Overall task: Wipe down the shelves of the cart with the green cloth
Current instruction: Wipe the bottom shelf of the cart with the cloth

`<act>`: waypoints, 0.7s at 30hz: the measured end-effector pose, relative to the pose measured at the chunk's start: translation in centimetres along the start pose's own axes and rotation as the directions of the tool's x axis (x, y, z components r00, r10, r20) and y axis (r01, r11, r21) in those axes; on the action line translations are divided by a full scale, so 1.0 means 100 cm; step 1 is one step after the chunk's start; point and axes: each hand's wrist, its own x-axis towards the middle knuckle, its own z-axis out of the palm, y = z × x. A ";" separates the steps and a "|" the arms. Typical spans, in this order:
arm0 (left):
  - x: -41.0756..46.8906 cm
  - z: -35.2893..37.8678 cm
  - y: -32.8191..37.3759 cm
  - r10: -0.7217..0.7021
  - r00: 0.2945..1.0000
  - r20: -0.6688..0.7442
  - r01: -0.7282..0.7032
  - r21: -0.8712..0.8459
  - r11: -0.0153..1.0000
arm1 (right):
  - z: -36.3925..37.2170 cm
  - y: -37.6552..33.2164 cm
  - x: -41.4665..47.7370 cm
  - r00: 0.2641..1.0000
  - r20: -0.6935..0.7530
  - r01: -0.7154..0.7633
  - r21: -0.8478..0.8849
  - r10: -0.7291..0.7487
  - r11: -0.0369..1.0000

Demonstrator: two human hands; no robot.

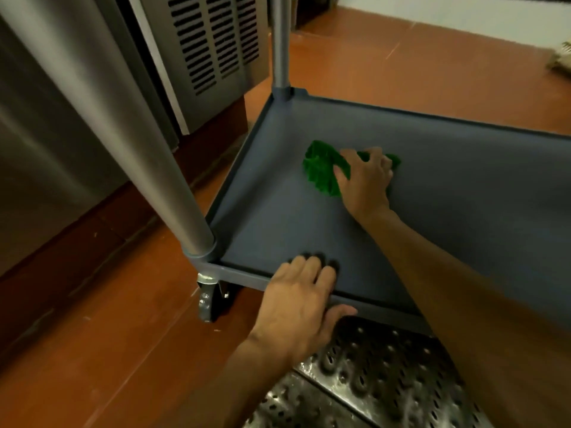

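Head view: my right grip (366,177) curls round the green cloth (321,168), pressed on the shelf (278,227) toward its far-left corner; cloth bunches left of it. Left grip (301,291) clamps the near edge.

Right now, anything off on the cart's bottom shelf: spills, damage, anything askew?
Nothing stands out. The bottom shelf looks intact, with no spill visible. The right hand holds the bunched green cloth on it; the left hand grips its near rim.
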 end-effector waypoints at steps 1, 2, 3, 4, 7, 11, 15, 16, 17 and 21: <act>0.000 0.000 0.001 -0.012 1.000 0.009 0.012 0.006 1.000 | 0.005 -0.002 0.013 0.999 -0.003 -0.032 -0.011 0.032 0.999; 0.001 0.000 0.001 -0.022 0.999 0.024 0.022 0.008 1.000 | 0.009 -0.007 0.026 0.997 -0.002 -0.078 -0.020 0.078 0.997; 0.002 0.001 0.002 -0.028 0.999 0.033 0.028 0.011 1.000 | 0.013 -0.013 0.038 0.991 0.001 -0.132 -0.024 0.132 0.991; 0.002 0.002 0.002 -0.029 0.999 0.031 0.029 0.013 0.999 | 0.015 -0.020 0.049 0.983 0.006 -0.186 -0.023 0.186 0.982; 0.002 0.007 0.004 -0.009 1.000 -0.008 0.009 0.027 1.000 | 0.019 -0.036 0.067 0.958 0.023 -0.287 -0.002 0.287 0.958; 0.004 0.006 0.001 0.017 0.998 -0.067 -0.014 0.040 0.999 | 0.028 -0.068 0.050 0.973 0.074 -0.223 0.020 0.221 0.975; 0.003 0.003 -0.002 0.037 0.998 -0.056 -0.036 0.020 0.999 | 0.022 -0.088 0.016 0.990 0.137 -0.045 0.117 0.029 0.992; 0.004 0.001 -0.001 0.032 0.998 -0.049 -0.032 0.010 0.999 | 0.017 -0.087 0.005 0.990 0.139 -0.012 0.152 -0.009 0.988; 0.004 0.000 -0.001 0.026 0.999 -0.038 -0.026 -0.010 1.000 | 0.013 -0.086 -0.007 0.989 0.136 0.027 0.188 -0.053 0.982; -0.001 0.001 0.000 -0.023 0.997 -0.068 0.013 -0.141 0.990 | -0.015 -0.072 -0.055 0.957 0.179 0.156 0.349 -0.229 0.924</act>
